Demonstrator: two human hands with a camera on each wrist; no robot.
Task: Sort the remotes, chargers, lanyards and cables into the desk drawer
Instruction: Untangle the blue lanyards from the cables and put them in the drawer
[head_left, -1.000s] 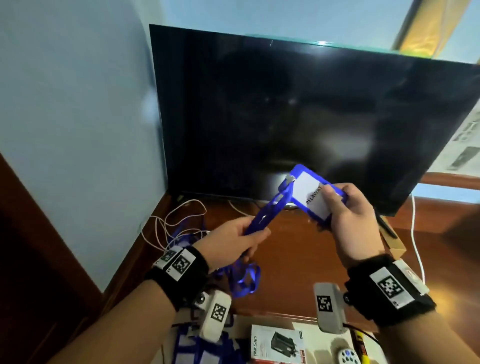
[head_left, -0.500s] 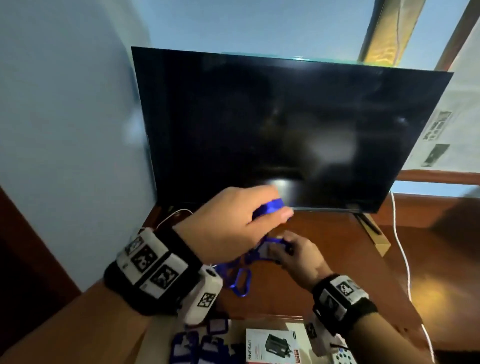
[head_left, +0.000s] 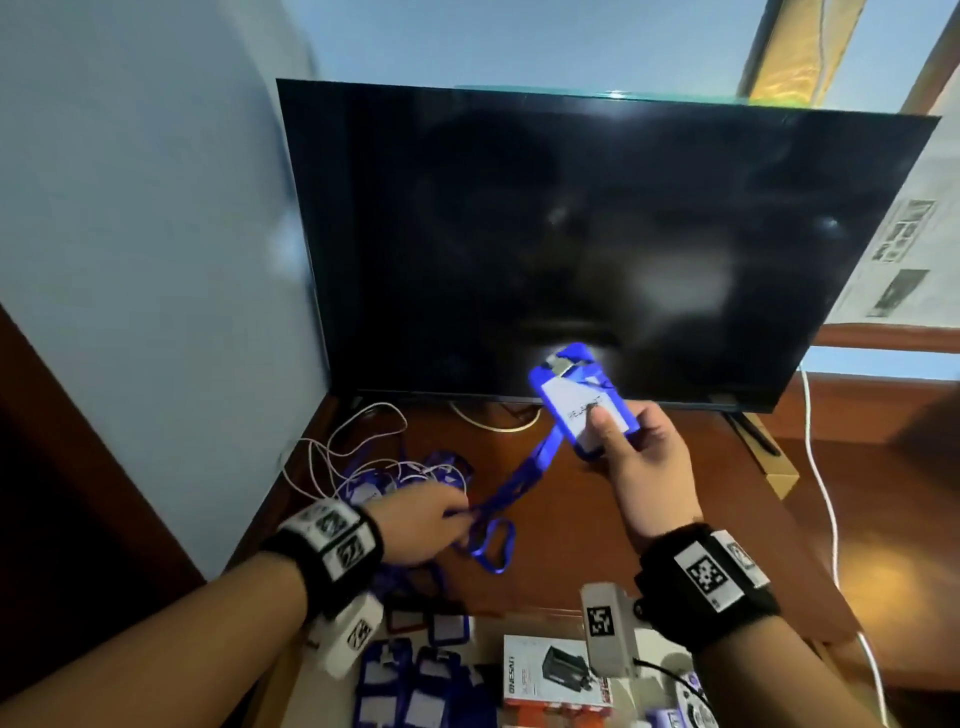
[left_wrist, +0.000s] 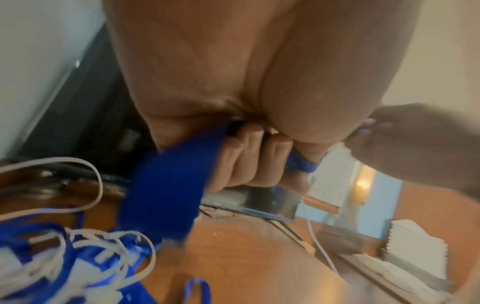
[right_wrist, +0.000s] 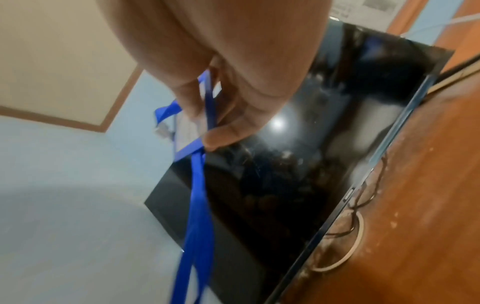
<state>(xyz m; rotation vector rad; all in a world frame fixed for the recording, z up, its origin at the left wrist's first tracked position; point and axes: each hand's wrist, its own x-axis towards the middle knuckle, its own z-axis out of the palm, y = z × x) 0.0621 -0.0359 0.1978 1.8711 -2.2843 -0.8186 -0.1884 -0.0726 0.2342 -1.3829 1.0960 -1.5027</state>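
Since half a second ago, hands apart again: right hand (head_left: 641, 457) pinching badge (head_left: 582, 405) aloft, left hand (head_left: 421, 525) clenched round strap (head_left: 519, 480) above counter (head_left: 571, 519). Risk: dangling loop catching piled cables (head_left: 353, 457), dragging them.

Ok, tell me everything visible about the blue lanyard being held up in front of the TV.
The blue lanyard is a flat, fabric-looking strap joined by a metal clip to a blue-framed badge holder with a white card bearing blurred print. The right hand pinches the holder, tilted, in front of the TV's lower edge. The strap runs down-left, fairly taut, into the left hand, whose fingers curl round it; a loop hangs below that hand over the wooden desk.
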